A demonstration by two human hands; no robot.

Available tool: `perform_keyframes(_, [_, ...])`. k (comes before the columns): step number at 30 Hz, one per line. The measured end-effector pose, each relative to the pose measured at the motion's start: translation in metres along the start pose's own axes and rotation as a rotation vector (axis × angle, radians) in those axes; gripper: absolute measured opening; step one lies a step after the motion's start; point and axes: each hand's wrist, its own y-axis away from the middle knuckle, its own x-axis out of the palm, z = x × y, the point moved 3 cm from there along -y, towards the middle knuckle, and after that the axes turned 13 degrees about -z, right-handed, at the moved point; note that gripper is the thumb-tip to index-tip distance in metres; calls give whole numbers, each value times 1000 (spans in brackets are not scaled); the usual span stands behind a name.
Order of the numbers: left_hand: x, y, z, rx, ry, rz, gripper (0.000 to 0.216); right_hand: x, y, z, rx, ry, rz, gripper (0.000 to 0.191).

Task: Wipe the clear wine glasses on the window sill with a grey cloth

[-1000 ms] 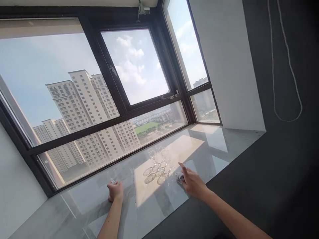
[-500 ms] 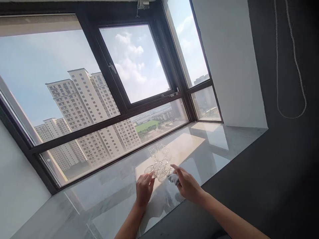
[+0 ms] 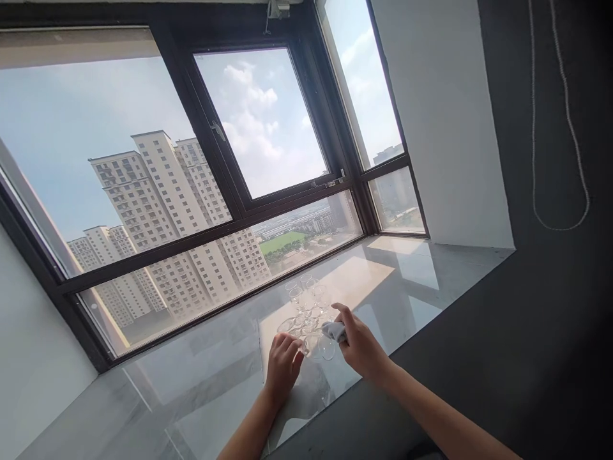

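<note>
Several clear stemmed glasses (image 3: 306, 299) stand close together on the glossy windowsill (image 3: 215, 377), their outlines overlapping. At the near side of the group, my left hand (image 3: 283, 365) has its fingers closed on the foot end of a clear wine glass (image 3: 326, 347). That glass's bowl points right, toward my other hand. Bunched in my right hand (image 3: 363, 348) is a pale grey cloth (image 3: 334, 331), with the index finger raised above it. The cloth is right by the glasses; glare and overlap hide whether it touches one.
Dark-framed windows (image 3: 261, 121) with a handle (image 3: 218, 131) rise behind the sill. The sill's front edge (image 3: 407, 345) slopes up to the right, above a dark area. A beaded cord (image 3: 560, 227) hangs at the far right.
My left hand has shifted slightly right and down, drawing the wine glass toward me from the group. My right hand, with the cloth, has tilted up a little.
</note>
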Motion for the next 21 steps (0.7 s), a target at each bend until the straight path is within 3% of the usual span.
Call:
perform_keyframes(5, [8, 6, 13, -191, 9, 46, 24, 12, 10, 4, 75, -134, 4, 72])
perform_keyframes(10, [9, 4, 10, -147, -22, 61, 25, 15, 14, 20, 10, -247, 2, 67])
perform_keyframes(15, [5, 0, 0, -4, 2, 35, 19, 0, 3, 16, 8, -140, -75, 67])
perform_keyframes(18, [7, -1, 1, -51, 12, 50, 20, -4, -1, 10, 19, -53, -82, 65])
perform_keyframes(21, [13, 0, 9, -193, 72, 97, 30, -7, -3, 21, -9, -50, -66, 71])
